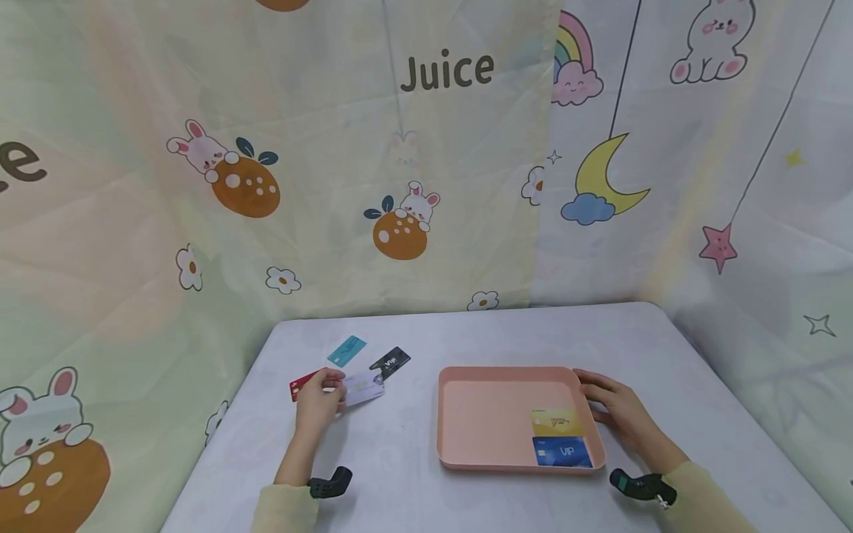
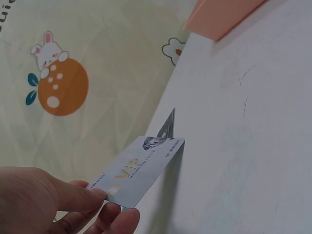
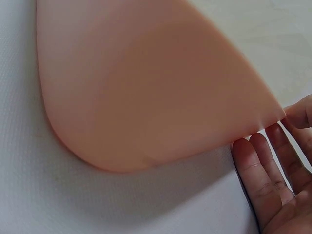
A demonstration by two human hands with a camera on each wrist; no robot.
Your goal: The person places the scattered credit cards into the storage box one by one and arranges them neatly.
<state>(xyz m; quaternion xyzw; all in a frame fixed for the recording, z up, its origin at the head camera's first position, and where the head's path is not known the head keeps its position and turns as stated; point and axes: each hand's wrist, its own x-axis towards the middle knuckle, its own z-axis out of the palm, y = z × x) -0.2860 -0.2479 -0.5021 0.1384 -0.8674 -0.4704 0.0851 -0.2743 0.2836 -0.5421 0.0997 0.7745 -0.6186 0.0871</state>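
Left of the pink tray (image 1: 486, 422), the left grip (image 1: 321, 396) pinches a white VIP card (image 2: 141, 170), likely light, stiff and best held by its edges, as the unclenched right grip (image 1: 620, 411) touches the tray.

In the left grip (image 1: 320, 398), a smooth plastic VIP card (image 2: 139, 170); at the right grip (image 1: 616, 407), a smooth matt plastic tray (image 1: 486, 422); beneath both, fine-grained matt surface (image 1: 393, 488); beyond, creased cloth backdrop (image 1: 333, 133).

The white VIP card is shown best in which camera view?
The left wrist view: the white VIP card is large, its gold lettering readable. The head view shows it small; the right wrist view, not at all.
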